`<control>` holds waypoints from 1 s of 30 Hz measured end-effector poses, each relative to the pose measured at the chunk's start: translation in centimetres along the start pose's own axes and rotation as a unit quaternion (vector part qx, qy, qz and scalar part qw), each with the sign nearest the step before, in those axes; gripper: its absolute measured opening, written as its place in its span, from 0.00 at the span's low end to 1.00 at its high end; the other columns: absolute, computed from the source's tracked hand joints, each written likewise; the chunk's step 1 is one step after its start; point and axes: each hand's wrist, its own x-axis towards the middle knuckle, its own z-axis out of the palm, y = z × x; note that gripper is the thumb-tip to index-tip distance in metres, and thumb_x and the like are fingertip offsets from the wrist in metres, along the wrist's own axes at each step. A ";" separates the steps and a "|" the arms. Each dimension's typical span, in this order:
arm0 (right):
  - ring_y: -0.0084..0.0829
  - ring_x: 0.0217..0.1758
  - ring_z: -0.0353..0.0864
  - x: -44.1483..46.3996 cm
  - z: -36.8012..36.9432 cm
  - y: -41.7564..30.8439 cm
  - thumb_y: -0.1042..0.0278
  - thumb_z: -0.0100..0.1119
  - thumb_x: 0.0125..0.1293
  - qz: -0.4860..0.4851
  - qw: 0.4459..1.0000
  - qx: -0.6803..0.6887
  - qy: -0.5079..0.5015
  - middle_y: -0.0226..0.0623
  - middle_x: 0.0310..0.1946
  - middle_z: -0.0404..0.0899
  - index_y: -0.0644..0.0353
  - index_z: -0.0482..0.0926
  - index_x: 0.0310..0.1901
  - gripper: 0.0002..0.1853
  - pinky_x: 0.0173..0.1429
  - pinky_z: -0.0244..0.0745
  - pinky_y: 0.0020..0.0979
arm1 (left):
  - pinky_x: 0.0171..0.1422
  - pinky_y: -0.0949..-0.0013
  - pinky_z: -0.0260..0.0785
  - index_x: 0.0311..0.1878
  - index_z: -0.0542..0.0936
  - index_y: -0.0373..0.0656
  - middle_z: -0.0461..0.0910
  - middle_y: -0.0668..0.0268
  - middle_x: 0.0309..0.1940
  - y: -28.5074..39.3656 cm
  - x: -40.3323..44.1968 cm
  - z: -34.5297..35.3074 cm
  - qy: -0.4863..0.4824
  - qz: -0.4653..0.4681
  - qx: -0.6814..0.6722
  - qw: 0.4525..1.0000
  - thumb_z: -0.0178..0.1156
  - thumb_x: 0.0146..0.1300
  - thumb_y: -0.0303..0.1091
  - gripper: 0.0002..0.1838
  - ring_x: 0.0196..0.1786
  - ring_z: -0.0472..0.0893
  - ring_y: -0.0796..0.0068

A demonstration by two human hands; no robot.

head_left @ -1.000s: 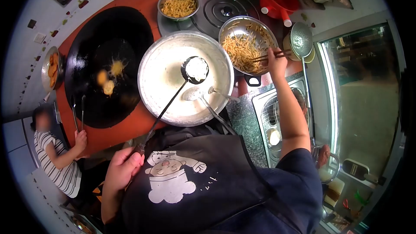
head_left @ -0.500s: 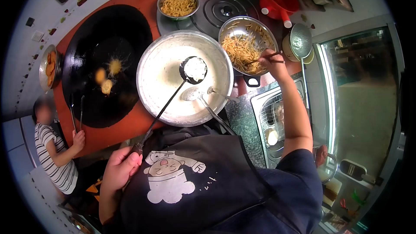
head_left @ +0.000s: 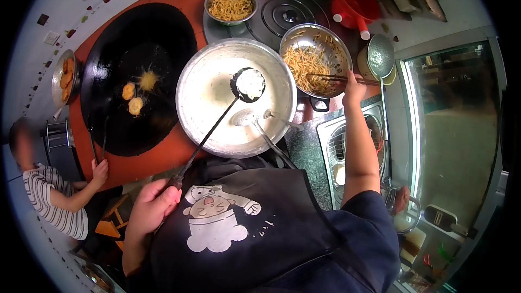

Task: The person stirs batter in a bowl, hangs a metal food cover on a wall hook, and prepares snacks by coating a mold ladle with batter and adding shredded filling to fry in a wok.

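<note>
My left hand [head_left: 154,206] is wrapped round the handle of a long black ladle [head_left: 213,130]. White batter [head_left: 251,83] lies in the ladle's flat round head, which hangs over a large metal basin [head_left: 184,109] of pale batter. My right hand [head_left: 355,90] grips a pair of chopsticks [head_left: 332,77]; their tips reach into the shredded filling [head_left: 305,65] in a black-handled metal pan [head_left: 337,49]. A big metal spoon [head_left: 246,118] and a smaller spoon [head_left: 282,120] rest in the basin.
Left of the basin, a black wok [head_left: 100,76] holds several frying pieces [head_left: 135,106]. A co-worker [head_left: 57,201] at the left holds tongs [head_left: 99,146] at its edge. Behind stand a bowl of shreds [head_left: 230,6] and a red pot [head_left: 353,8]; a strainer [head_left: 381,57] is at the right.
My right hand has shifted right, and the chopsticks have swung nearly level. The co-worker leans farther left. My left hand and the ladle keep about the same place over the basin.
</note>
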 end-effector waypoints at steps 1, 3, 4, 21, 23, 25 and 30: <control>0.35 0.17 0.79 0.0 -0.3 -0.1 0.68 0.56 0.65 0.012 1.000 0.016 0.004 0.41 0.24 0.76 0.65 0.70 0.32 0.10 0.21 0.78 0.31 | 0.23 0.81 0.50 0.28 0.72 0.40 0.65 0.76 0.17 0.1 0.0 0.0 -0.001 -0.001 0.007 1.000 0.52 0.67 0.40 0.15 0.19 0.61 0.89; 0.33 0.19 0.79 -0.2 -0.9 -0.3 0.68 0.55 0.65 0.025 0.999 0.044 -0.004 0.41 0.24 0.76 0.64 0.69 0.35 0.09 0.22 0.78 0.30 | 0.23 0.81 0.50 0.28 0.72 0.40 0.65 0.76 0.16 -0.1 0.1 -0.1 0.001 -0.002 0.007 1.000 0.52 0.67 0.40 0.15 0.19 0.61 0.89; 0.33 0.19 0.78 -0.3 -1.1 -0.5 0.67 0.55 0.65 0.022 0.998 0.054 -0.004 0.40 0.24 0.76 0.63 0.69 0.35 0.09 0.22 0.78 0.30 | 0.23 0.81 0.50 0.27 0.72 0.40 0.65 0.76 0.16 -0.2 0.1 -0.2 0.001 -0.003 0.006 1.000 0.52 0.67 0.40 0.15 0.19 0.61 0.89; 0.28 0.20 0.78 -1.7 -1.5 -4.7 0.66 0.56 0.66 0.003 0.984 0.178 -0.032 0.37 0.23 0.77 0.58 0.69 0.34 0.08 0.23 0.79 0.24 | 0.16 0.81 0.44 0.28 0.71 0.40 0.61 0.75 0.12 -0.7 1.5 -0.6 -0.031 -0.011 -0.061 0.998 0.48 0.69 0.41 0.16 0.13 0.55 0.89; 0.28 0.19 0.76 -2.7 -0.2 -6.2 0.67 0.55 0.66 -0.004 0.981 0.183 -0.064 0.38 0.22 0.76 0.59 0.70 0.32 0.08 0.23 0.77 0.26 | 0.16 0.81 0.44 0.28 0.70 0.39 0.61 0.75 0.13 -0.9 1.6 -0.7 -0.037 -0.007 -0.061 0.997 0.48 0.69 0.40 0.16 0.13 0.55 0.89; 0.29 0.19 0.75 -4.0 1.4 -7.6 0.68 0.54 0.67 -0.013 0.977 0.183 -0.105 0.38 0.22 0.75 0.60 0.70 0.32 0.08 0.23 0.74 0.26 | 0.16 0.81 0.45 0.29 0.70 0.39 0.61 0.75 0.13 -1.0 1.6 -0.8 -0.043 -0.005 -0.065 0.997 0.48 0.69 0.39 0.16 0.13 0.55 0.89; 0.28 0.19 0.73 -7.1 5.8 -8.2 0.68 0.56 0.66 0.009 0.973 0.150 -0.177 0.37 0.23 0.74 0.60 0.70 0.31 0.08 0.23 0.71 0.26 | 0.18 0.81 0.47 0.28 0.70 0.39 0.62 0.76 0.14 -0.9 1.4 -1.1 -0.056 -0.015 -0.093 0.994 0.50 0.69 0.38 0.14 0.15 0.58 0.90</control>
